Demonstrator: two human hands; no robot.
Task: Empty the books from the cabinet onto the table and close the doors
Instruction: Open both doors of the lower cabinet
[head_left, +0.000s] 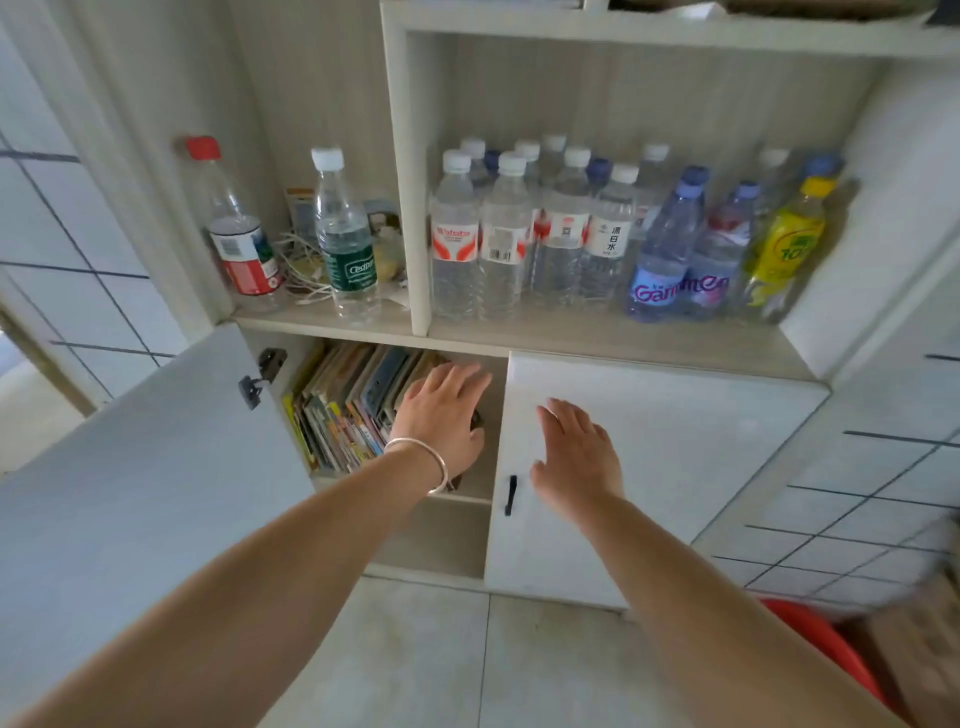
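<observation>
Head view, looking down at a white cabinet (670, 332) with the lower left door (145, 467) swung wide open toward 8 o'clock and the lower right door (675, 467) shut, its little black handle (511, 495) near the inner edge.

The books (343, 405) are all inside the open lower compartment, standing upright and leaning a bit, packed toward the left wall, roughly 10 o'clock from the left hand. Colourful spines, can't read any titles.

Left hand (441, 415) is reaching into that compartment with fingers spread out flat, not holding anything. It sits right at the right end of the book row; whether it's actually touching the last book I can't tell. There's a silver bangle (423, 462) on that wrist.

Right hand (576, 452) is also flat and relaxed, fingers straight, palm facing the closed right door just at 3 o'clock of the handle. Looks very close to the panel, but contact isn't clear.

Up at 12 o'clock the open shelf is stuffed with water bottles (519, 234), plus a yellow-capped drink bottle (789, 244) on the far right. The left section holds a red-capped bottle (239, 228), a green-label bottle (345, 239) and a tangle of white cables (304, 270). Something red (826, 644) sits on the floor at 4 o'clock, blurry.
</observation>
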